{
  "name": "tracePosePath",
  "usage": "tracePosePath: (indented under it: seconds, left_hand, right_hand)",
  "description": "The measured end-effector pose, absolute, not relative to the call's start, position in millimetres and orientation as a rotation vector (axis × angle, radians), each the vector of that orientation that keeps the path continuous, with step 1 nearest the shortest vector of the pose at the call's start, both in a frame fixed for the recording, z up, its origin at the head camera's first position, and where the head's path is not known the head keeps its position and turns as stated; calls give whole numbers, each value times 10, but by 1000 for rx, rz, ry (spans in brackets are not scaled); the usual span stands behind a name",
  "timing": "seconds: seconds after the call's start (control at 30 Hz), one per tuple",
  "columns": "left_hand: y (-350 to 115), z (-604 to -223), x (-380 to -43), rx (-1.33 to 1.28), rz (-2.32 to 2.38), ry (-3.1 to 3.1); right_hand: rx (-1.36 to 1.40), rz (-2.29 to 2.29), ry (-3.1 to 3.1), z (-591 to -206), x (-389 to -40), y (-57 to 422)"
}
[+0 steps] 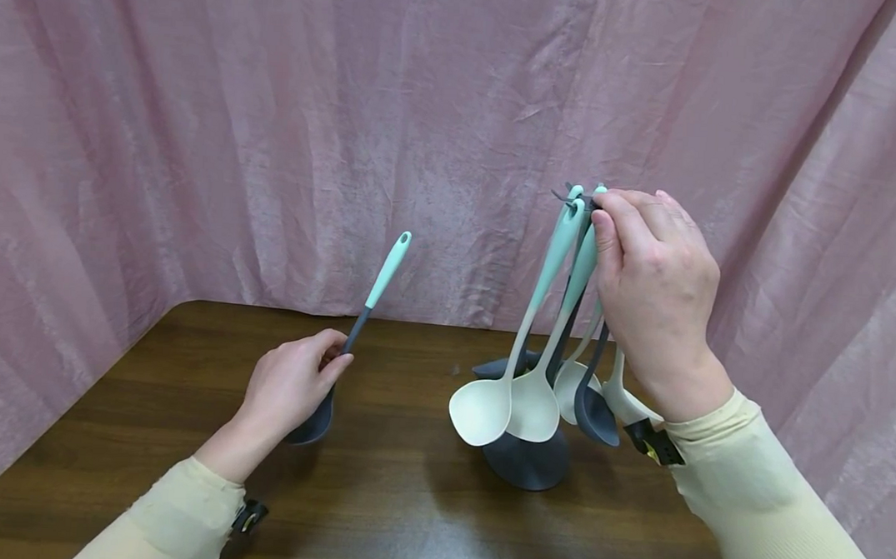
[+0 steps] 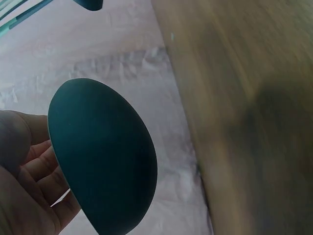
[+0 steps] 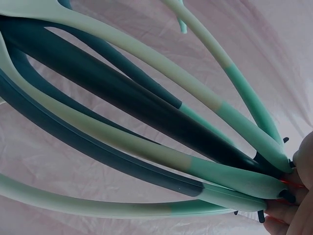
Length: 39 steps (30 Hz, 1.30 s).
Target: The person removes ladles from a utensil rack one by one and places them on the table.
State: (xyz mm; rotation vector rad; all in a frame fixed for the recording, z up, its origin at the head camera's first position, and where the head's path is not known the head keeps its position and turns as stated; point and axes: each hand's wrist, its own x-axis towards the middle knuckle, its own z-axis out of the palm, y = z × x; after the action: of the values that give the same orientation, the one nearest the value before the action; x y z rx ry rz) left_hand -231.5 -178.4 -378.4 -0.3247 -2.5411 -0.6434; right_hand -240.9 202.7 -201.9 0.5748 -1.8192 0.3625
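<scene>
In the head view my left hand [image 1: 289,381] grips a dark grey ladle [image 1: 390,269] by its shaft, its mint handle slanting up and its bowl low beside the hand. The left wrist view has that ladle's bowl [image 2: 102,152] close up, fingers behind it. On the right stands a dark utensil stand [image 1: 527,466] with a round base. My right hand [image 1: 658,272] holds the stand's top, where the hooks are; the palm side is partly hidden. Around the post [image 3: 132,103] hang several mint-handled utensils, among them a cream ladle [image 1: 481,412] and a dark ladle [image 1: 598,415].
Both hands are over a brown wooden table [image 1: 385,510]. Pink curtain [image 1: 349,142] hangs behind the table and along its sides. Near the stand's back left, a flat dark utensil head [image 1: 492,369] juts outward.
</scene>
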Motion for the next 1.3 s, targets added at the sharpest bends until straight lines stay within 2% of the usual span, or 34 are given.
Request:
tracePosePath:
  seconds: [1.3]
  left_hand:
    - [-2847,-4070,-2406,-59,-465,-2801]
  right_hand:
    - [579,382,-1803,-2030,-2450,2007]
